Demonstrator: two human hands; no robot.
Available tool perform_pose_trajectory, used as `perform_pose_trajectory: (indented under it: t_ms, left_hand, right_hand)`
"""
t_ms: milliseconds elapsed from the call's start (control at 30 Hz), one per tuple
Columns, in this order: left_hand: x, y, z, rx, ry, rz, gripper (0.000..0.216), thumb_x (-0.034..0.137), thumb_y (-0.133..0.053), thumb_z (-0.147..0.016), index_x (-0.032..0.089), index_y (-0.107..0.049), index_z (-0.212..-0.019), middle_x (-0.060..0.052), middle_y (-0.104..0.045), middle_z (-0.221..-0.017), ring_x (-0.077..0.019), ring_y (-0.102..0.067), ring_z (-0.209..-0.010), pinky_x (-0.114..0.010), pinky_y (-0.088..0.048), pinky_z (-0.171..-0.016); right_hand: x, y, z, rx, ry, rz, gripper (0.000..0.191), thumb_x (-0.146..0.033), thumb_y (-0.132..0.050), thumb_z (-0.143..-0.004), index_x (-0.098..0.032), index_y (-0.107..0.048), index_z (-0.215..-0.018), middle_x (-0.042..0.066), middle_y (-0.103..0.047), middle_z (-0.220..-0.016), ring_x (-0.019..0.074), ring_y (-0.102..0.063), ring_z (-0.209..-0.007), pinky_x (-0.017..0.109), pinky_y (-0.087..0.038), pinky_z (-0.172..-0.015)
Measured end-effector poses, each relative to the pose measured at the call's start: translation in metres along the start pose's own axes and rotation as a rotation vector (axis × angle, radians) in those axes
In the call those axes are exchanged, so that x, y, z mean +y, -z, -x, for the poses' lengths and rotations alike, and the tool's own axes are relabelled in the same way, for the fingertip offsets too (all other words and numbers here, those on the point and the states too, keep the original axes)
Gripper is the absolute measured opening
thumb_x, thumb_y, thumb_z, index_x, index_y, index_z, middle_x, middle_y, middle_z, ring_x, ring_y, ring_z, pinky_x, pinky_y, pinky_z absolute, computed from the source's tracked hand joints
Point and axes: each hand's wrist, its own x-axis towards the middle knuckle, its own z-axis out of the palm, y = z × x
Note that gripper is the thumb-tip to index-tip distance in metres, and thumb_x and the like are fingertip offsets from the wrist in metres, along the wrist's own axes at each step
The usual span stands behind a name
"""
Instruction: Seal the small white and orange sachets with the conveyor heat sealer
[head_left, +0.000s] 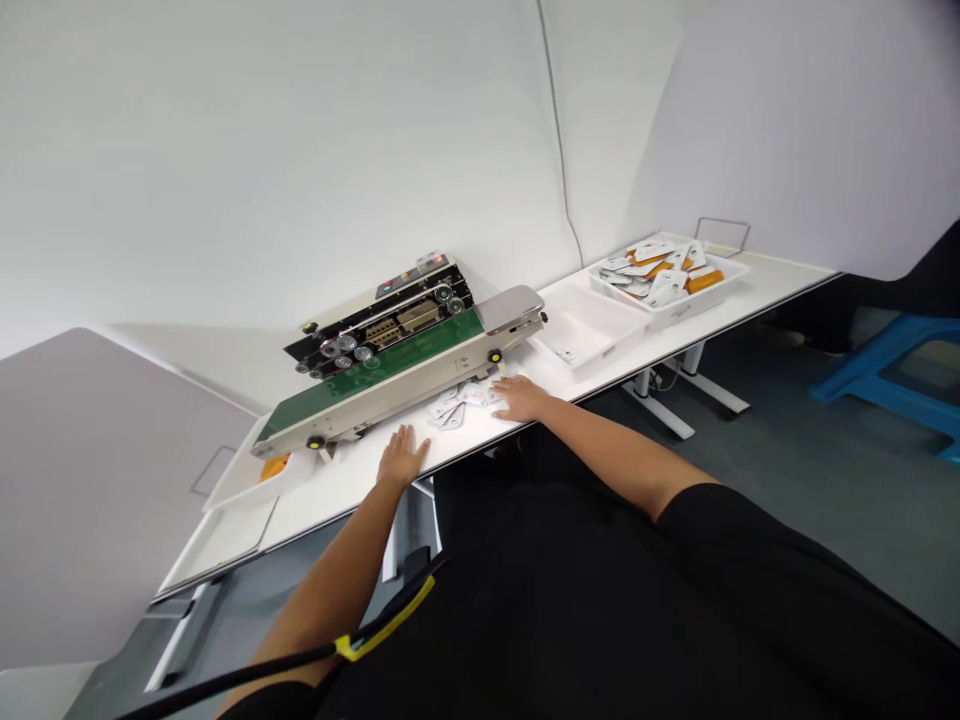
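Observation:
My left hand (401,458) lies flat on the white table (352,480), fingers stretched out, holding nothing. My right hand (519,397) rests on the table edge with fingers spread, touching a small pile of white packets (457,403). Just behind both hands stands a band sealing machine (397,355) with a green conveyor belt (367,385).
A shallow white tray (581,335) holds one packet to the right of the machine. Farther right, a white bin (667,275) is full of white and orange packets. Another white tray (247,480) with an orange item sits at the belt's left end. A blue stool (892,375) stands on the floor.

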Motion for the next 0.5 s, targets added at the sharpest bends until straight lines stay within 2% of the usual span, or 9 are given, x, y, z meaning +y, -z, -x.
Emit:
perform_pose_trajectory:
  t_ms: [133, 300, 400, 500]
  left_hand:
    - [0.0005, 0.0002, 0.0001, 0.003, 0.003, 0.011, 0.086, 0.072, -0.033, -0.102, 0.016, -0.032, -0.167, -0.017, -0.021, -0.175, -0.0375, -0.018, -0.163, -0.056, -0.023, -0.13]
    - [0.0022, 0.0005, 0.0009, 0.013, 0.005, 0.021, 0.084, 0.07, -0.033, -0.102, 0.016, -0.033, -0.167, -0.015, -0.021, -0.175, -0.0371, -0.018, -0.163, -0.056, -0.021, -0.131]
    - [0.002, -0.0001, 0.0014, 0.032, 0.0, 0.035, 0.083, 0.068, -0.036, -0.103, 0.014, -0.035, -0.166, -0.017, -0.023, -0.175, -0.0378, -0.019, -0.163, -0.056, -0.021, -0.131]
    - [0.005, -0.0013, -0.0012, 0.054, -0.004, 0.058, 0.081, 0.066, -0.038, -0.103, 0.013, -0.037, -0.164, -0.017, -0.027, -0.174, -0.0367, -0.021, -0.162, -0.053, -0.021, -0.132]
  right_hand:
    - [-0.0008, 0.0027, 0.0027, 0.036, 0.027, -0.002, 0.069, -0.057, -0.062, -0.094, -0.021, -0.056, -0.153, 0.012, -0.049, -0.163, 0.0332, -0.045, -0.151, 0.047, -0.035, -0.125]
    - [0.0014, 0.0045, 0.0057, 0.101, 0.028, -0.048, 0.051, -0.04, -0.064, -0.097, -0.019, -0.064, -0.144, 0.014, -0.064, -0.147, 0.033, -0.056, -0.138, 0.046, -0.046, -0.115]
    - [0.0031, 0.003, 0.0071, 0.126, 0.049, -0.07, 0.037, -0.018, -0.06, -0.096, -0.02, -0.072, -0.131, 0.011, -0.069, -0.138, 0.0298, -0.058, -0.133, 0.043, -0.047, -0.112]
    - [0.0052, -0.0011, 0.0077, 0.153, 0.078, -0.102, 0.045, 0.001, -0.05, -0.091, -0.02, -0.076, -0.122, 0.009, -0.072, -0.13, 0.0262, -0.059, -0.128, 0.04, -0.047, -0.111]
